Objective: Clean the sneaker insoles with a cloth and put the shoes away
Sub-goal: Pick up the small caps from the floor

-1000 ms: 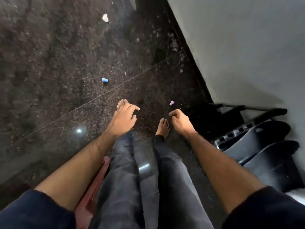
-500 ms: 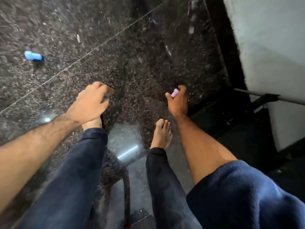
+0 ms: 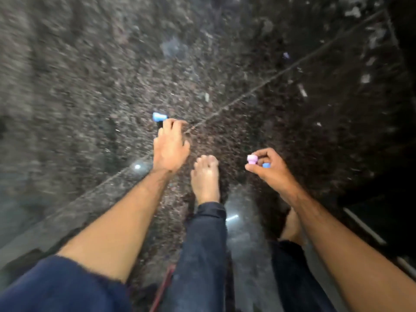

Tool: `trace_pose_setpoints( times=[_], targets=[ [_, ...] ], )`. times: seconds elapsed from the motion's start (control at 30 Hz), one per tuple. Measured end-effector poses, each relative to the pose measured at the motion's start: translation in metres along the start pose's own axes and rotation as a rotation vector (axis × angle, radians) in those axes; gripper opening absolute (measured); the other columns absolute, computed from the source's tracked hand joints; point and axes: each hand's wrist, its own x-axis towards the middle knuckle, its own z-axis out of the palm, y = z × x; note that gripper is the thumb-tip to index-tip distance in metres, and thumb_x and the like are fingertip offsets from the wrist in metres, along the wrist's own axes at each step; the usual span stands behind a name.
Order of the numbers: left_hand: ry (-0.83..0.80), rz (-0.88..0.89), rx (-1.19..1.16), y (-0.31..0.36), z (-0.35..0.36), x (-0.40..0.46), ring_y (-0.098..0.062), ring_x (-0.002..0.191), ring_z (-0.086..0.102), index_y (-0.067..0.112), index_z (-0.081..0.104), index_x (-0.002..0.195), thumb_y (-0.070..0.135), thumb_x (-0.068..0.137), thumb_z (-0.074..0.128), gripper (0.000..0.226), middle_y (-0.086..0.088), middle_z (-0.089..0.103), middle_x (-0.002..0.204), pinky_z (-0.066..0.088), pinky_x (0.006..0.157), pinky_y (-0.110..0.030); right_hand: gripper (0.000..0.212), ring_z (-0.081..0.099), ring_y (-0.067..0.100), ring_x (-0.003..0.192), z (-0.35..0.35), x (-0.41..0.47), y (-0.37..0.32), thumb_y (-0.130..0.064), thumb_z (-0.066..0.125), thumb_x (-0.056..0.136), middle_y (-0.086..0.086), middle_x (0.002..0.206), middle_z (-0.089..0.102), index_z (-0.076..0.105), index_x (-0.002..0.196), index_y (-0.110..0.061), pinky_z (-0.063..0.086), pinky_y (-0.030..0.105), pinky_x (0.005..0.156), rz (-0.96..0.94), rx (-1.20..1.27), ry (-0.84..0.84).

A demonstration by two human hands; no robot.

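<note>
No sneaker, insole or cloth is in view. A small blue plastic piece [image 3: 159, 116] lies on the dark speckled floor. My left hand [image 3: 170, 146] stretches down to it, fingers curled, the fingertips right beside the piece and nothing in the hand. My right hand [image 3: 269, 168] is raised above the floor to the right. It pinches a small pink piece [image 3: 252, 159] between thumb and fingers, and a second small blue piece [image 3: 266, 165] shows in the same grip. The picture is blurred by motion.
My bare left foot [image 3: 206, 179] stands between the hands, and the right foot [image 3: 292, 226] is partly hidden under my right forearm. White scraps [image 3: 365, 78] lie on the floor at the upper right. A red edge [image 3: 164, 287] shows beside my leg.
My right hand picked the pink piece up from the floor and lifted it. My left hand reached forward to the blue piece. The view swung left, away from the wall and dark shoes.
</note>
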Motion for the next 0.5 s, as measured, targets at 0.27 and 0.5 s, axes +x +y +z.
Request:
trace_pose_setpoints(
  times=[0.27, 0.5],
  targets=[
    [0.099, -0.131, 0.202, -0.053, -0.009, 0.069, -0.034, 0.107, 0.057, 0.020, 0.043, 0.138, 0.017, 0.088, 0.070, 0.057, -0.011, 0.041, 0.137, 0.052, 0.090, -0.053, 0.026, 0.048, -0.005, 0.049, 0.070, 0.039, -0.026, -0.006, 0.078, 0.086, -0.007, 0.069, 0.056, 0.064, 0.107, -0.008, 0.037, 0.008, 0.049, -0.009, 0.098, -0.116],
    [0.023, 0.028, -0.070, -0.072, 0.018, 0.074, -0.031, 0.088, 0.057, 0.010, 0.054, 0.105, 0.004, 0.086, 0.064, 0.022, -0.014, 0.050, 0.110, 0.050, 0.083, -0.047, 0.025, 0.042, 0.003, 0.051, 0.063, 0.042, -0.035, -0.010, 0.077, 0.088, -0.002, 0.070, 0.055, 0.063, 0.108, -0.011, 0.033, 0.012, 0.044, 0.024, 0.055, -0.099]
  ],
)
